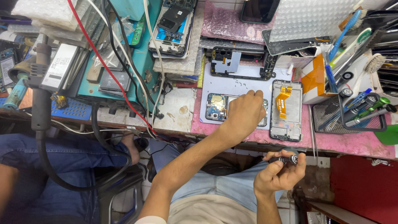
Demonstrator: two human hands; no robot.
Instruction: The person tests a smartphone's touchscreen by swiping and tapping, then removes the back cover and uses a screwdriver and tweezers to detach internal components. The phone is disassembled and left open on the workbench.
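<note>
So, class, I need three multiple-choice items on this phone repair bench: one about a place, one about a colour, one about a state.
1. Where does the left hand rest?
A. on the opened phone on the bench
B. on the mesh tool basket
C. on the lap

2. What colour is the flat ribbon cable on the phone frame right of that hand?
A. green
B. orange
C. white

3. How is the small dark screwdriver held?
A. lying loose on the bench
B. standing in the basket
C. gripped in the fingers of the right hand

Answers: 1 A, the hand covers the middle of the phone, whose circuit board shows. 2 B, the strip is plainly orange. 3 C, the right hand closes round it below the bench edge.
</note>
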